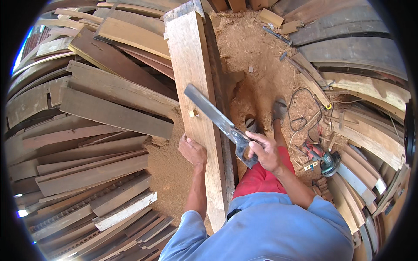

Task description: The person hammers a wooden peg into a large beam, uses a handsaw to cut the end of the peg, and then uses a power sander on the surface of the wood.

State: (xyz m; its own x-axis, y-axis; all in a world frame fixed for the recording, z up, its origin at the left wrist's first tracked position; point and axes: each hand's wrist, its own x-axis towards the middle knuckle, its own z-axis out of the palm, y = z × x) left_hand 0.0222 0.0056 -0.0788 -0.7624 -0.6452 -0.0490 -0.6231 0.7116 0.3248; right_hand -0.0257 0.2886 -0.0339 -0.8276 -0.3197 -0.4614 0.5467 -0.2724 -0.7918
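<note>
A long pale plank [185,52] lies lengthwise over a darker timber [222,117], with a small light square piece or cut [193,113] partway along its face. My left hand [193,151] grips the plank's left edge with curled fingers. In my right hand [265,152] is the dark looped handle of a long, flat metal-bladed tool, apparently a handsaw [209,111]; its blade slants up and left across the plank, above that small square. Whether the blade touches the wood I cannot tell.
Stacked boards [91,169] crowd the left, and more timber [357,61] lines the right. A red power tool [318,154] with a looping cable rests on the sawdust-covered floor [244,52] at right. Hand tools [276,35] lie farther back. My feet stand right of the plank.
</note>
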